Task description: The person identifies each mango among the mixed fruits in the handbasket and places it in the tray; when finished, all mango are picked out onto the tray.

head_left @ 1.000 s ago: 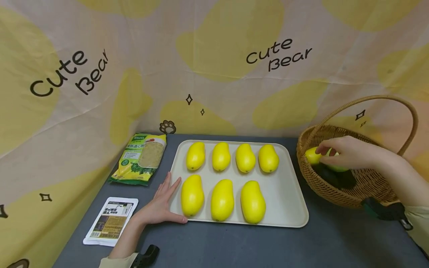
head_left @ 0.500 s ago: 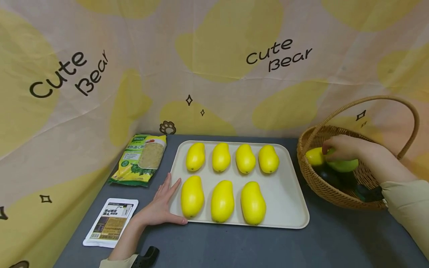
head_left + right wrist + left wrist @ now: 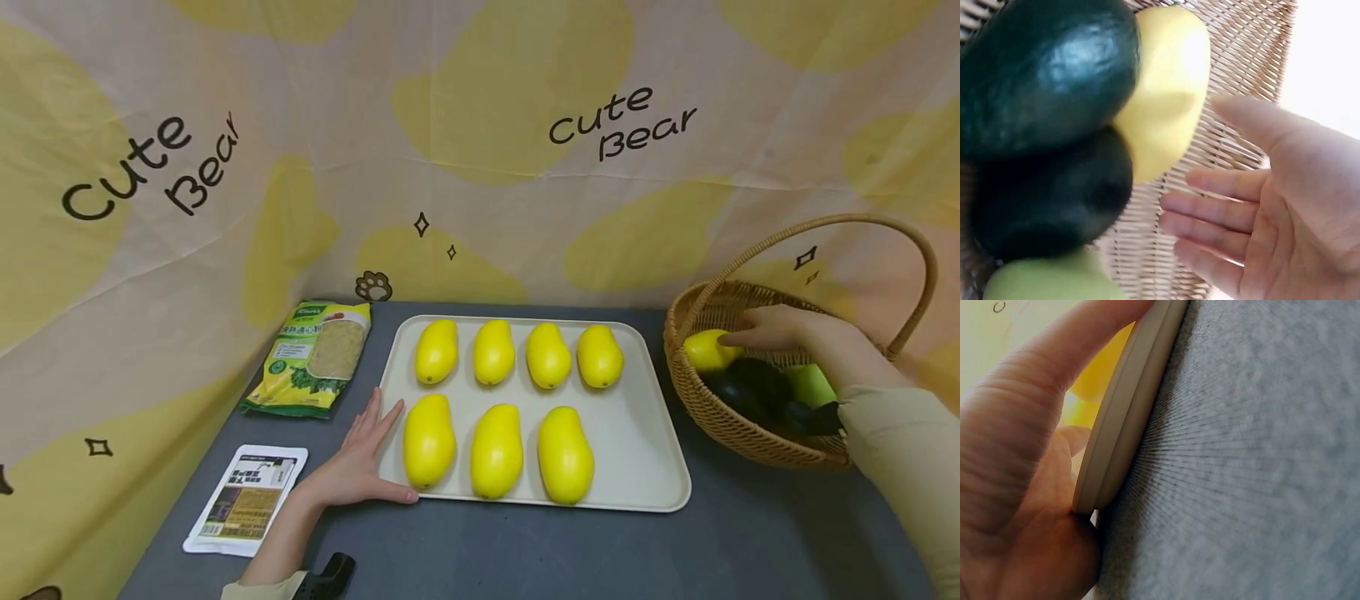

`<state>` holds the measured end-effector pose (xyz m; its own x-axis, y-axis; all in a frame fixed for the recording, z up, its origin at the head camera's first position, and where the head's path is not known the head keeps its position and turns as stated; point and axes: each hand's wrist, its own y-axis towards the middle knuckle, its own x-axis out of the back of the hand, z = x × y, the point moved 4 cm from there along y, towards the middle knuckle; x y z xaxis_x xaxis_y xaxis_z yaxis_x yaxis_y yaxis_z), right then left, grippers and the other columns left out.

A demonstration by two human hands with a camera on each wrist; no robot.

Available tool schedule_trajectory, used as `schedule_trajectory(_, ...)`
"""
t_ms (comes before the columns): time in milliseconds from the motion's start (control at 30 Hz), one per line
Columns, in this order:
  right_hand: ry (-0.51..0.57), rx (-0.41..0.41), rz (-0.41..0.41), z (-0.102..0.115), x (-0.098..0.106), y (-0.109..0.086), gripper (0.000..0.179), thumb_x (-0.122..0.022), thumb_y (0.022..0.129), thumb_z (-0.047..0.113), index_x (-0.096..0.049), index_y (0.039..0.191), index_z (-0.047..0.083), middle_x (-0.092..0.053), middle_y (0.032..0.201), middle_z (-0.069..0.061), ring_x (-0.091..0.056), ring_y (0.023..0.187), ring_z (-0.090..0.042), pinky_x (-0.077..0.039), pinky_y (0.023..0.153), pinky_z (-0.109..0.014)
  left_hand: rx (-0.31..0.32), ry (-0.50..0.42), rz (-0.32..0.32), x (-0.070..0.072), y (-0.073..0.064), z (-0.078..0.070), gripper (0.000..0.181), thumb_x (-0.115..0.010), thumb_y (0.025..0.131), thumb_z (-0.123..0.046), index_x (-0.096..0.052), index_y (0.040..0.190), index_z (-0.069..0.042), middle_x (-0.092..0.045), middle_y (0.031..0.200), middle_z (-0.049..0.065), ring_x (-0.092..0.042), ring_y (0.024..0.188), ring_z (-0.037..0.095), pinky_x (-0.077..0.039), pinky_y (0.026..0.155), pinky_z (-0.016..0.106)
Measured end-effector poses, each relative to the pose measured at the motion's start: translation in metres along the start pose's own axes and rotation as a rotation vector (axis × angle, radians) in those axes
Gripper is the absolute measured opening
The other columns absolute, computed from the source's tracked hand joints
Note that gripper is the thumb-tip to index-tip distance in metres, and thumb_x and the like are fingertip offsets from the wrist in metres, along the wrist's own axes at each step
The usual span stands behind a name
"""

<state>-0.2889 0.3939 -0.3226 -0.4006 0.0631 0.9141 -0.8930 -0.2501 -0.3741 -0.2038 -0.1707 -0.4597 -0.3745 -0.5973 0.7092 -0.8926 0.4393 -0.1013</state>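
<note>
My left hand [image 3: 363, 467] rests spread at the near left corner of a cream tray [image 3: 641, 450], thumb along its front rim, fingers along the left side. Two rows of yellow mangoes [image 3: 566, 454] lie on the tray. Inside the wicker basket [image 3: 693, 408] on the right, my right hand [image 3: 780, 327] has its fingers extended and holds nothing. Its thumb tip is right beside a yellow mango [image 3: 1169, 94]. Two dark green, avocado-like fruits [image 3: 1054, 69] lie against that mango. A light green fruit [image 3: 1047, 281] sits beyond them, partly out of the right wrist view.
A yellow-green food bag [image 3: 311, 358] lies at the back left of the grey table [image 3: 480, 550]. Nearer, a white pouch [image 3: 243, 500] lies beside my left forearm. The basket's tall handle [image 3: 926, 258] arches over the right arm. A printed cloth [image 3: 480, 167] hangs behind.
The light green fruit, under my right hand before, now lies nearer the basket's front right. My right hand has let go of it and come beside the yellow mango. The left hand stays put.
</note>
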Motion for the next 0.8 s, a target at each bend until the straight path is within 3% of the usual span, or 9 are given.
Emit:
schedule_trajectory(100,0.094,-0.052,0.063,0.000,-0.007,0.005,0.088,-0.048,0.098,0.051,-0.032,0.131,-0.029,-0.036,0.130,-0.050,-0.038,0.118,-0.063,-0.040,0.092,-0.065,-0.006,-0.003,0.001,-0.001,0.000,0.000,0.125,-0.087,0.064,-0.051,-0.014,0.157,-0.011,0.021,0.159,0.020,0.011,0.145,0.044,0.004,0.109,0.068)
schedule_trajectory(200,0.134,-0.084,0.129,0.001,-0.015,0.011,0.101,-0.044,0.097,0.059,-0.018,0.134,-0.031,-0.018,0.137,-0.053,-0.022,0.125,-0.066,-0.031,0.098,-0.069,-0.005,0.003,0.000,-0.002,0.000,0.000,0.126,-0.087,0.063,-0.053,-0.014,0.157,-0.011,0.021,0.159,0.019,0.011,0.145,0.044,0.003,0.109,0.067)
schedule_trajectory(400,0.181,-0.104,0.171,0.003,-0.026,0.019,0.111,-0.048,0.093,0.063,-0.008,0.136,-0.031,-0.006,0.139,-0.054,-0.012,0.128,-0.067,-0.023,0.102,-0.071,0.011,0.001,-0.001,-0.001,0.000,-0.003,0.127,-0.087,0.062,-0.053,-0.015,0.157,-0.012,0.021,0.159,0.019,0.011,0.145,0.044,0.004,0.109,0.067)
schedule_trajectory(500,0.198,-0.099,0.151,0.003,-0.030,0.021,0.108,-0.053,0.091,0.061,-0.014,0.134,-0.030,-0.022,0.135,-0.052,-0.029,0.123,-0.062,-0.032,0.099,-0.066,0.018,-0.004,0.001,0.000,0.000,-0.003,0.127,-0.088,0.062,-0.052,-0.014,0.157,-0.012,0.021,0.159,0.019,0.011,0.144,0.045,0.004,0.109,0.068)
schedule_trajectory(600,0.198,-0.076,0.107,0.003,-0.031,0.023,0.093,-0.056,0.091,0.058,-0.028,0.124,-0.025,-0.042,0.114,-0.037,-0.045,0.105,-0.047,-0.041,0.088,-0.054,0.026,-0.001,0.001,0.000,0.000,-0.002,0.127,-0.088,0.062,-0.053,-0.014,0.157,-0.012,0.021,0.159,0.018,0.011,0.145,0.044,0.004,0.109,0.067)
schedule_trajectory(700,0.215,-0.054,0.064,0.002,-0.031,0.024,0.078,-0.060,0.090,0.053,-0.035,0.113,-0.017,-0.045,0.099,-0.023,-0.047,0.093,-0.036,-0.041,0.077,-0.042,0.027,0.004,-0.003,0.000,0.000,-0.001,0.128,-0.087,0.061,-0.054,-0.014,0.158,-0.013,0.021,0.159,0.017,0.011,0.145,0.043,0.004,0.109,0.067)
schedule_trajectory(800,0.223,-0.036,0.010,0.001,-0.030,0.024,0.078,-0.065,0.088,0.051,-0.035,0.115,-0.017,-0.047,0.097,-0.020,-0.049,0.089,-0.032,-0.041,0.072,-0.037,0.025,0.002,-0.008,0.000,0.000,0.000,0.128,-0.087,0.061,-0.054,-0.015,0.157,-0.013,0.021,0.159,0.018,0.011,0.145,0.043,0.003,0.109,0.067)
